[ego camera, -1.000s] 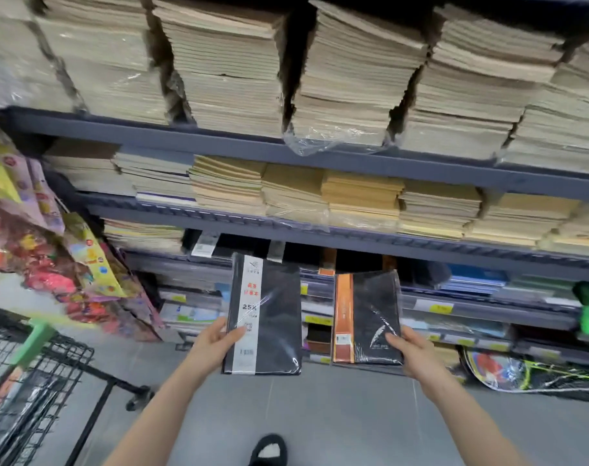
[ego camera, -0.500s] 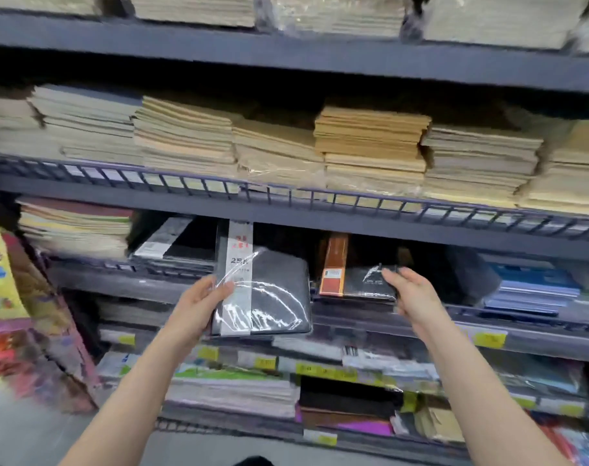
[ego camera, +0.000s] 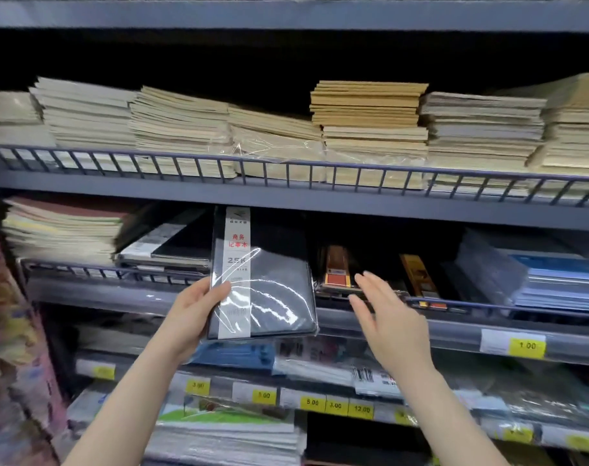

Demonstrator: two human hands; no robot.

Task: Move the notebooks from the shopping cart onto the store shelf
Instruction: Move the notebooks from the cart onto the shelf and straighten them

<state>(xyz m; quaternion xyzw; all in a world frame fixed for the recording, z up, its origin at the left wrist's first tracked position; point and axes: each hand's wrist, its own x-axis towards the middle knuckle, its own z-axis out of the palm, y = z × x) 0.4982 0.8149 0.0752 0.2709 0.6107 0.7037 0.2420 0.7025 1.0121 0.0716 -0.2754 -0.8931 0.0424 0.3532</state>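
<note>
Left hand: grips a black shrink-wrapped notebook with a white label strip, upright before the middle shelf. Right hand: fingers spread, empty, near a black-and-orange notebook lying at the shelf's front rail. Above: stacked tan exercise books.

The black notebook carries a white strip reading "25K" under red Chinese characters, seemingly 商务记事本; yellow price tags on the shelf edges read 1.00, 5.00, 3.00 and 12.00
</note>
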